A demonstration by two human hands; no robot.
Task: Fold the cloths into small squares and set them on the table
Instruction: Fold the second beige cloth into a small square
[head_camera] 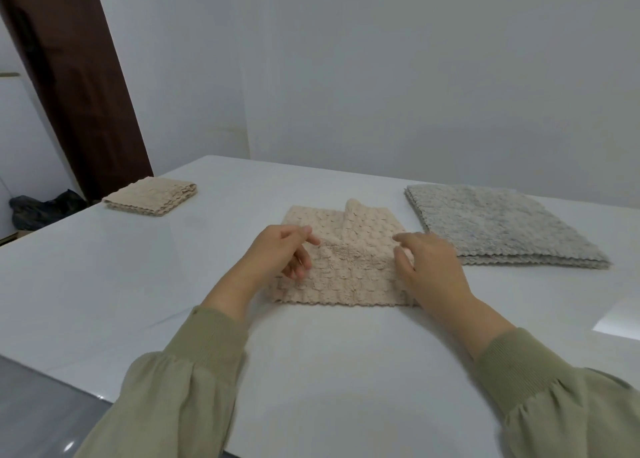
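A beige textured cloth (341, 270) lies half folded in the middle of the white table (138, 284), with a raised crease at its far edge. My left hand (280, 249) hovers over the cloth's left side, fingers curled loosely and apart. Over the right side rests my right hand (433, 270), fingers spread and touching the fabric. A folded beige cloth (150, 196) sits as a small square at the far left. Flat grey cloths (498, 225) are stacked at the right.
The table's near-left corner and edge run close to my left sleeve (180, 388). A dark wooden door frame (76, 83) and a black bag (45, 208) on the floor are beyond the table's left side. A white wall stands behind.
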